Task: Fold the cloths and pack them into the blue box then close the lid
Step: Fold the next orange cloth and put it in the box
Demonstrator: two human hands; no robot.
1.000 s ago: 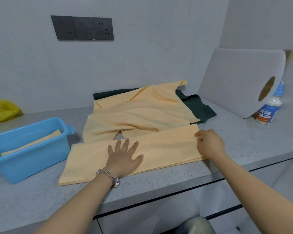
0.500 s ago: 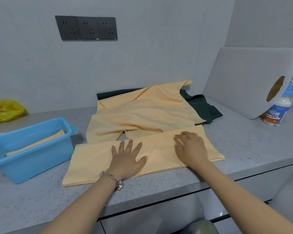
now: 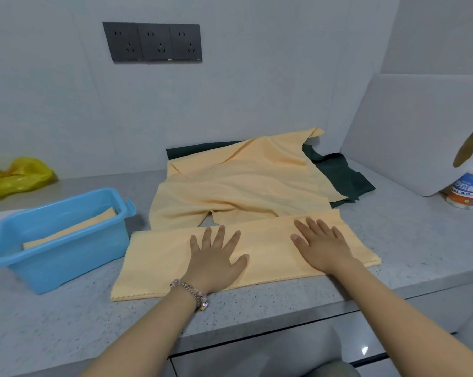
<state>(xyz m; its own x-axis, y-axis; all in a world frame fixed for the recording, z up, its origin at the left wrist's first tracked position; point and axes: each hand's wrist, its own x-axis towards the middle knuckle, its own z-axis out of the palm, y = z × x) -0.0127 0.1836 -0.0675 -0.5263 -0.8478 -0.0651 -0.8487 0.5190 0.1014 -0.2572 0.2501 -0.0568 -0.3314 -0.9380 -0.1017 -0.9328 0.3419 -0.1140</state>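
Folding step, mid-fold. Orange cloth (image 3: 159,263) lies as a long folded strip on the surface (image 3: 53,317), just right of the blue box (image 3: 66,257). Left hand (image 3: 216,261) and right hand (image 3: 323,246) both lie flat on it, fingers straight and spread, gripping nothing. Box holds one folded cloth (image 3: 75,227); no lid in view. Behind the strip: another orange cloth (image 3: 243,183) over a dark green one (image 3: 341,175), unfolded. Likely next: pinch one end, fold the strip across to box width.

Right hand (image 3: 322,247) slid inward (now flat) along folded cloth (image 3: 153,263).
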